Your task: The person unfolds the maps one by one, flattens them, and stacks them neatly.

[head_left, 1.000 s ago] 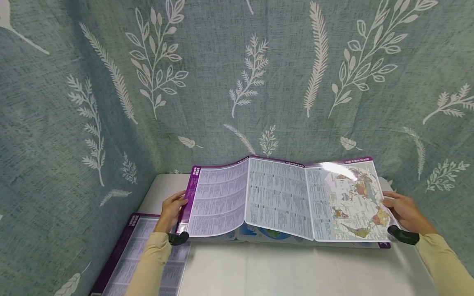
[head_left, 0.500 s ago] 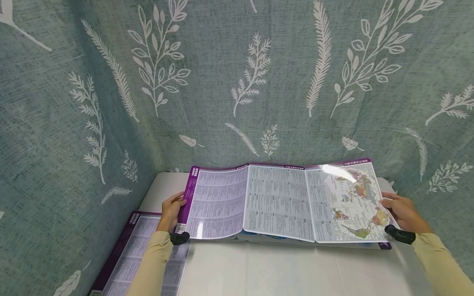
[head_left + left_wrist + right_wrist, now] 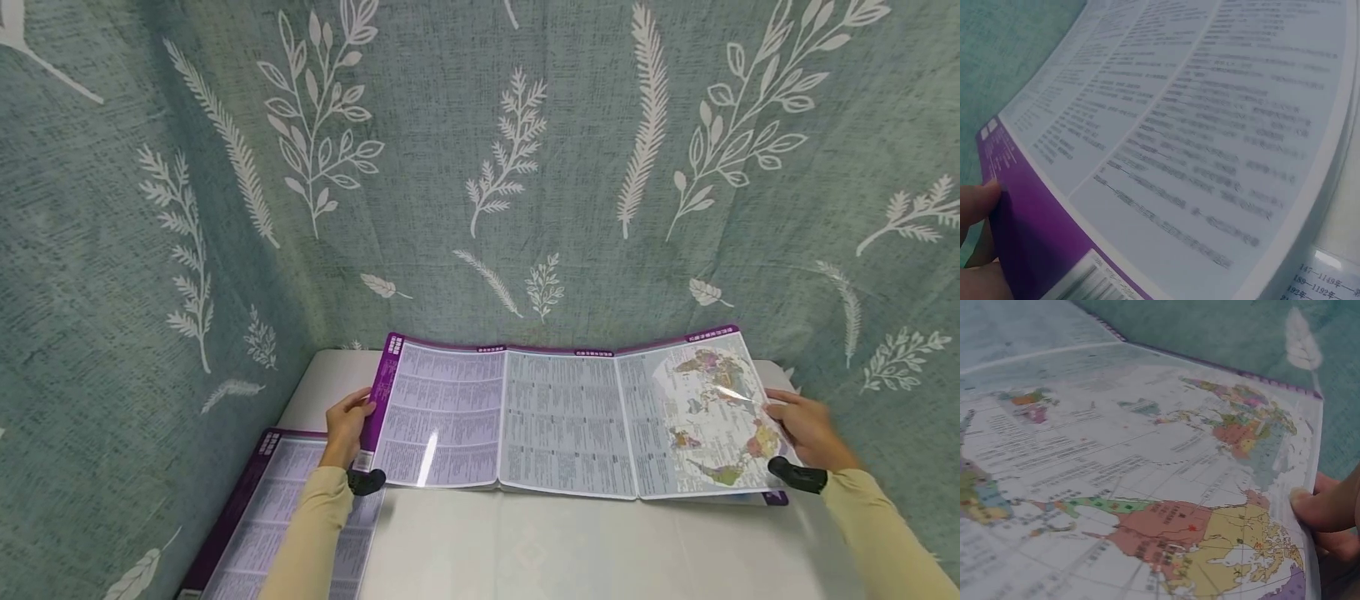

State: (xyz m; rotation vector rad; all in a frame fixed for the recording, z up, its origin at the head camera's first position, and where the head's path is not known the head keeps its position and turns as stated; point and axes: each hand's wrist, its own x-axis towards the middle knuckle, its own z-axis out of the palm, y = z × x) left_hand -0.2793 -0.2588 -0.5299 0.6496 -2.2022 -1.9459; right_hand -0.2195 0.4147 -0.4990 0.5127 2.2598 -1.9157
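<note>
Fold-out chart [image 3: 562, 417] approx. 5 o'clock in head view, over far part of white table [image 3: 570, 554]; L hand [image 3: 347, 425] pinches its 9 o'clock edge, R hand [image 3: 810, 425] its 3 o'clock edge. Curtain [image 3: 480, 167] close at 12, contact unclear. Table extends at 6; 2nd chart [image 3: 258, 508] occupies 8, partly behind L forearm [image 3: 303, 533].

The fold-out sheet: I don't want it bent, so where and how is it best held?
Likely by both short ends, from outside, as the left hand and right hand do: the fold-out sheet is long, with creases between panels.
</note>
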